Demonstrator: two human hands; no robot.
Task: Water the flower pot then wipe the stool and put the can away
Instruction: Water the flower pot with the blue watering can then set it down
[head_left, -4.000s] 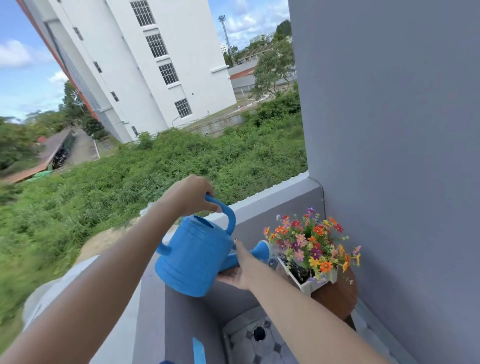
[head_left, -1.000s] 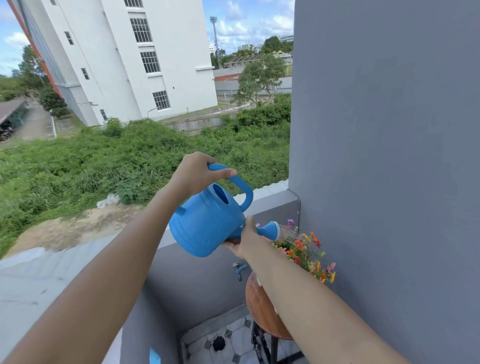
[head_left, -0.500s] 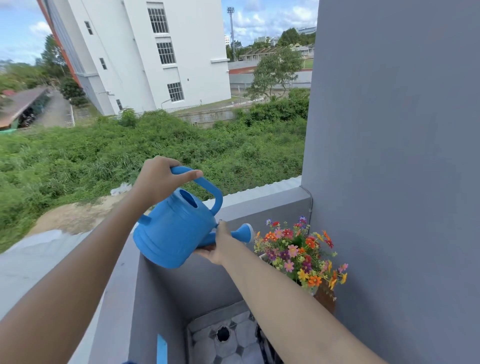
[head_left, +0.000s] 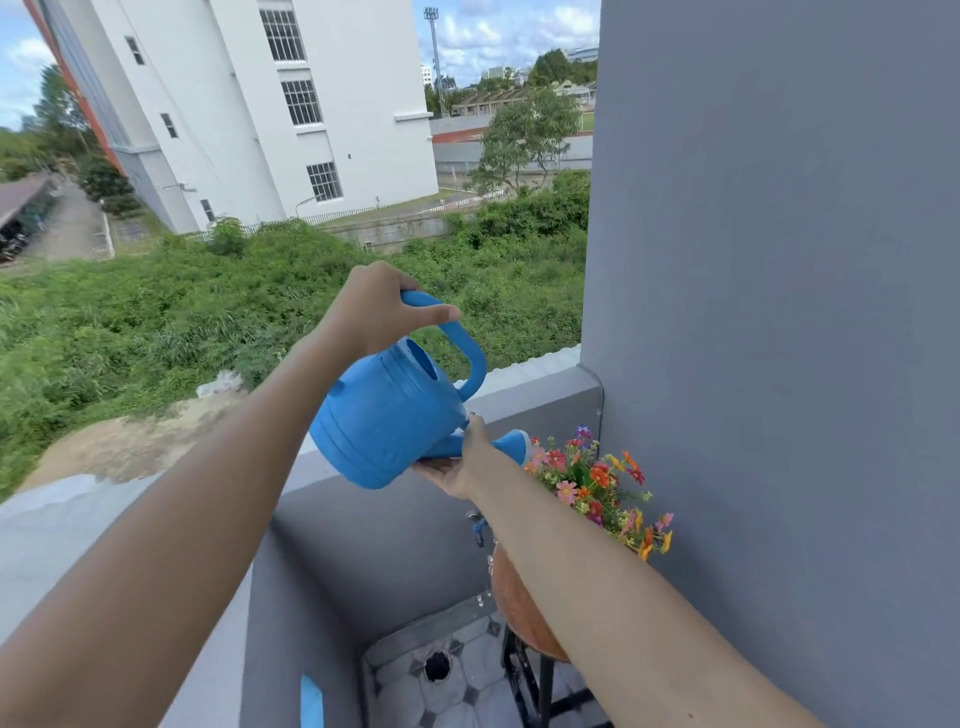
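Observation:
A blue plastic watering can (head_left: 387, 418) hangs tilted in the air, its rose end (head_left: 517, 446) pointing right over the flowers. My left hand (head_left: 376, 306) grips the top of its handle. My right hand (head_left: 457, 462) holds the spout from below. The colourful flowers (head_left: 597, 480) stand in the corner against the grey wall; their pot is hidden behind my right forearm. They rest on a round brown wooden stool (head_left: 519, 603) with black legs. Water drops fall beside the stool's left edge.
A low grey balcony parapet (head_left: 524, 387) runs behind the can, with a small tap (head_left: 475, 525) on its inner face. A tall grey wall (head_left: 779, 260) closes the right side. Below lie patterned floor tiles with a drain hole (head_left: 437, 665). A blue strip (head_left: 310, 701) shows at bottom.
Both hands and the can have shifted right and a little up, bringing the rose end closer over the flowers. The can is tipped further. Drops now fall by the stool.

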